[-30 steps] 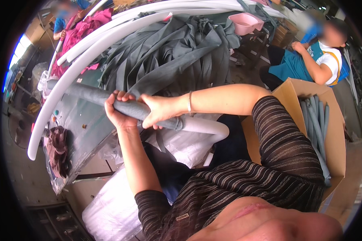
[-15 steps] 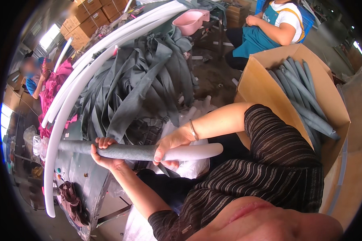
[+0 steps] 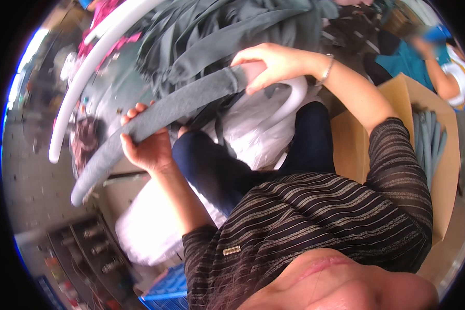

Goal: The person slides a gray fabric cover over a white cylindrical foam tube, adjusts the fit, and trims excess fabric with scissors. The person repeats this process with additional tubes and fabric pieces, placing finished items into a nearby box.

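Note:
A long foam tube in a grey fabric sleeve (image 3: 165, 114) runs from lower left up to the centre top. My left hand (image 3: 145, 146) grips it from below near its middle. At the sleeve's upper end my right hand (image 3: 269, 65) is closed on the grey cloth where the bare white foam (image 3: 293, 98) comes out and curves down. A thin bracelet sits on my right wrist. A heap of grey fabric sleeves (image 3: 227, 31) lies on the table behind the tube.
Long white foam tubes (image 3: 90, 67) arc across the table at left. A brown cardboard box (image 3: 439, 155) at right holds finished grey tubes. White plastic bags (image 3: 248, 134) lie over my lap. Another person in teal sits at the upper right.
The tube has swung from level to a slant, its left end lower. My right hand has slid up to the sleeve's upper end; more of the tube is grey.

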The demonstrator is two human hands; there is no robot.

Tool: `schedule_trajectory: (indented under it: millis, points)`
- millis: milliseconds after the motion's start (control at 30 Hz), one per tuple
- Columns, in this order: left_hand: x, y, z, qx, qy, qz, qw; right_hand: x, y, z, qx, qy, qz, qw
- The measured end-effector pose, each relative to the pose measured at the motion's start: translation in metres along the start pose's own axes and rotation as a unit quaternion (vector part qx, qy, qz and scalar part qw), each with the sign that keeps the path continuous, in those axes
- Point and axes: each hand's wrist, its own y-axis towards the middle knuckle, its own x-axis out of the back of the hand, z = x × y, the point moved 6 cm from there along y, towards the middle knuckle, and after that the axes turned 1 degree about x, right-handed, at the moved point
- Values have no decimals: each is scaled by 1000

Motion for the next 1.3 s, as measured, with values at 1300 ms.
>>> schedule_trajectory:
  millis: [1300]
  points:
    - [-45, -41, -77, -229, 37, -71, 970, -76, 3, -7, 83, 67, -39, 994]
